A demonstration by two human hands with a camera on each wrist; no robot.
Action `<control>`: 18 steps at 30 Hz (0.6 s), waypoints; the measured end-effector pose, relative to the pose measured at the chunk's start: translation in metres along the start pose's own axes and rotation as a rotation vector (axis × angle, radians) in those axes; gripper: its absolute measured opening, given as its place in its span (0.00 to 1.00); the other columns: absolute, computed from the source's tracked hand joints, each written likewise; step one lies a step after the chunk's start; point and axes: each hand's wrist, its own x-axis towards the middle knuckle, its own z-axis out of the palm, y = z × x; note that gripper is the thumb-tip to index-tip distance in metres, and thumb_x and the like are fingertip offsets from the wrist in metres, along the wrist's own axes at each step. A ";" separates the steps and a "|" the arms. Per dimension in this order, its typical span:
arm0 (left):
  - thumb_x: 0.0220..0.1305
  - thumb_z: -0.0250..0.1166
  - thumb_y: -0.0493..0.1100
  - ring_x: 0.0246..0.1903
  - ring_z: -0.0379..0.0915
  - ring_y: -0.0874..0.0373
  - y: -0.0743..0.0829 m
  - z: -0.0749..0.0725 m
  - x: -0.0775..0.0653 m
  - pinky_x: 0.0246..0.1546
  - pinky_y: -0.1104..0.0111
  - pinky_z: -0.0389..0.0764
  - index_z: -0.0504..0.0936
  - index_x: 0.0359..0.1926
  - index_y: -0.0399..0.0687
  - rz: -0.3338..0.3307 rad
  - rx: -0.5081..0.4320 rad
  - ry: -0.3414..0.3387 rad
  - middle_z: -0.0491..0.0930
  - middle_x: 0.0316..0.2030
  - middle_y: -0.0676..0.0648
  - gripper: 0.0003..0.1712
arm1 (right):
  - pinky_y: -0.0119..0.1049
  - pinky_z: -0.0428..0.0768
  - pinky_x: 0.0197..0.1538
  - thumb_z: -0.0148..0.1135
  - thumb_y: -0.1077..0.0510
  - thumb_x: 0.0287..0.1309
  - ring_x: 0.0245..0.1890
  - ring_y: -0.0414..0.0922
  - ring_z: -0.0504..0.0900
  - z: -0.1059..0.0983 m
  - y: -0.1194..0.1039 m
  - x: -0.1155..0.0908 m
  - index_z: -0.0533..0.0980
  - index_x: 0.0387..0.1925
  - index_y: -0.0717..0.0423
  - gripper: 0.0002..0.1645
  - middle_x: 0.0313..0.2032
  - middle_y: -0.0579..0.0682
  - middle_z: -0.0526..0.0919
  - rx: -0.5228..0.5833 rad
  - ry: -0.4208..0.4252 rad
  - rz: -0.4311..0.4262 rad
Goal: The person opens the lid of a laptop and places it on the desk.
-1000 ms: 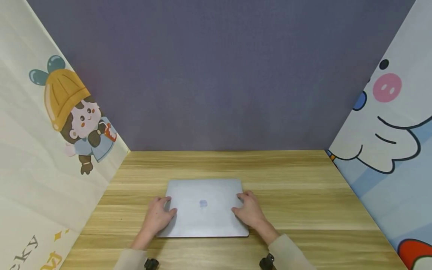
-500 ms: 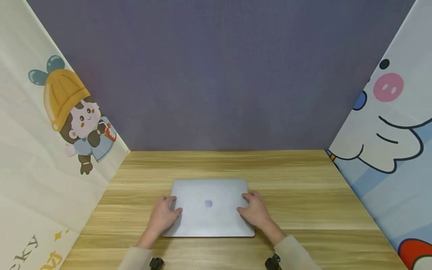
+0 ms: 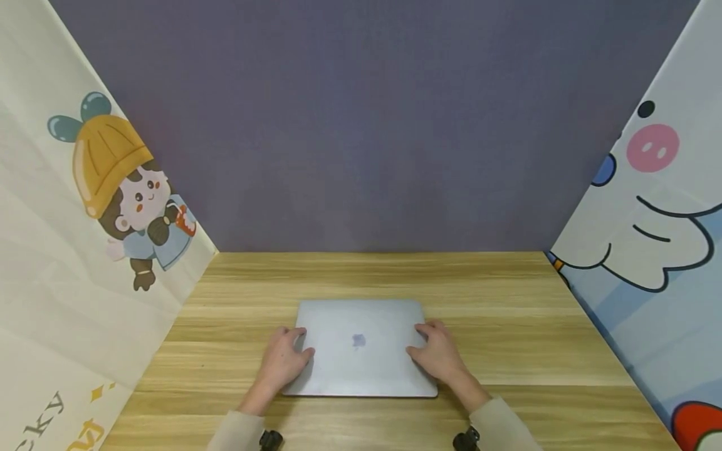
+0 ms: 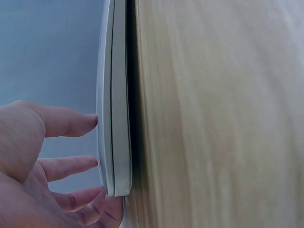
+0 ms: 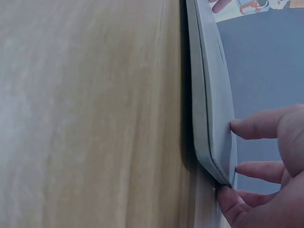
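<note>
A closed silver laptop [image 3: 361,363] with a logo on its lid lies flat on the wooden table in the head view. At its left side, my left hand [image 3: 284,360] grips the edge, with thumb and forefinger tips on the lid. The left wrist view shows other fingers [image 4: 111,213] of that hand curled at the laptop's side edge [image 4: 121,118]. On the opposite side my right hand [image 3: 440,354] holds the laptop likewise, thumb and forefinger on the lid. In the right wrist view, its lower fingertips [image 5: 230,202] meet the side edge near a corner.
Bare wood of the table [image 3: 536,338] surrounds the laptop. A dark grey panel [image 3: 383,125] stands along the back edge. Cartoon-printed sheets flank the table, one on the left [image 3: 51,263] and one on the right [image 3: 677,326].
The laptop has slid to the right along the table, both hands moving with it and keeping their places on its sides. Its front-to-back position looks the same.
</note>
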 end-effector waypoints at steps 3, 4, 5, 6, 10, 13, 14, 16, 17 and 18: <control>0.55 0.75 0.40 0.46 0.75 0.41 0.003 0.001 -0.001 0.45 0.48 0.80 0.83 0.55 0.32 0.002 -0.005 -0.002 0.78 0.47 0.34 0.27 | 0.58 0.79 0.58 0.76 0.59 0.49 0.54 0.64 0.78 -0.002 0.002 0.000 0.79 0.55 0.70 0.32 0.54 0.67 0.76 0.003 0.014 -0.016; 0.55 0.75 0.40 0.46 0.75 0.40 0.003 0.001 0.000 0.46 0.47 0.80 0.83 0.55 0.32 0.003 -0.006 -0.002 0.78 0.47 0.34 0.27 | 0.58 0.80 0.57 0.76 0.59 0.48 0.54 0.64 0.78 -0.003 0.003 0.000 0.79 0.54 0.71 0.32 0.53 0.67 0.76 -0.001 0.018 -0.027; 0.55 0.75 0.40 0.47 0.75 0.40 0.004 0.002 0.000 0.46 0.47 0.80 0.83 0.55 0.32 0.003 -0.004 -0.001 0.78 0.47 0.34 0.27 | 0.57 0.80 0.56 0.76 0.59 0.48 0.53 0.63 0.79 -0.004 0.004 0.000 0.79 0.54 0.71 0.31 0.53 0.67 0.77 -0.002 0.020 -0.030; 0.55 0.75 0.40 0.47 0.75 0.40 0.005 0.002 0.000 0.46 0.47 0.80 0.83 0.55 0.32 0.004 -0.005 0.000 0.78 0.47 0.34 0.27 | 0.57 0.80 0.56 0.76 0.59 0.48 0.53 0.63 0.79 -0.004 0.004 -0.001 0.79 0.54 0.71 0.31 0.53 0.67 0.77 -0.001 0.022 -0.031; 0.55 0.75 0.41 0.45 0.76 0.42 0.006 0.005 0.001 0.45 0.48 0.80 0.83 0.54 0.32 0.008 0.001 0.004 0.78 0.46 0.36 0.27 | 0.57 0.80 0.57 0.76 0.60 0.49 0.54 0.63 0.79 -0.006 0.007 -0.002 0.79 0.55 0.71 0.32 0.54 0.68 0.76 0.000 0.011 -0.017; 0.55 0.75 0.41 0.44 0.76 0.44 0.008 0.006 0.000 0.44 0.50 0.80 0.83 0.54 0.31 0.012 0.004 -0.001 0.78 0.44 0.37 0.27 | 0.57 0.80 0.57 0.75 0.60 0.50 0.55 0.64 0.78 -0.008 0.009 -0.003 0.79 0.56 0.71 0.32 0.56 0.68 0.75 -0.003 0.002 -0.006; 0.54 0.75 0.41 0.43 0.76 0.45 0.009 0.006 0.000 0.43 0.51 0.80 0.83 0.54 0.31 0.014 0.006 -0.003 0.78 0.44 0.37 0.27 | 0.57 0.80 0.57 0.75 0.60 0.50 0.55 0.64 0.78 -0.009 0.009 -0.003 0.78 0.56 0.71 0.32 0.56 0.69 0.75 -0.006 -0.001 -0.005; 0.55 0.75 0.41 0.42 0.76 0.45 0.011 0.006 0.000 0.42 0.51 0.80 0.83 0.54 0.31 0.014 0.005 -0.010 0.78 0.44 0.38 0.27 | 0.58 0.80 0.57 0.75 0.59 0.50 0.55 0.64 0.78 -0.011 0.010 -0.004 0.78 0.56 0.71 0.32 0.55 0.69 0.75 -0.011 -0.004 -0.007; 0.55 0.75 0.41 0.42 0.76 0.46 0.012 0.006 0.000 0.41 0.52 0.80 0.83 0.54 0.31 0.013 0.006 -0.013 0.78 0.44 0.38 0.27 | 0.58 0.80 0.56 0.75 0.59 0.51 0.54 0.64 0.78 -0.012 0.010 -0.004 0.78 0.56 0.71 0.32 0.55 0.68 0.76 -0.013 -0.004 -0.008; 0.55 0.75 0.41 0.42 0.76 0.46 0.013 0.007 0.000 0.41 0.52 0.80 0.83 0.54 0.31 0.014 0.006 -0.014 0.78 0.44 0.38 0.27 | 0.57 0.80 0.56 0.75 0.59 0.51 0.54 0.64 0.79 -0.013 0.011 -0.004 0.78 0.56 0.72 0.32 0.54 0.68 0.76 -0.013 -0.004 -0.011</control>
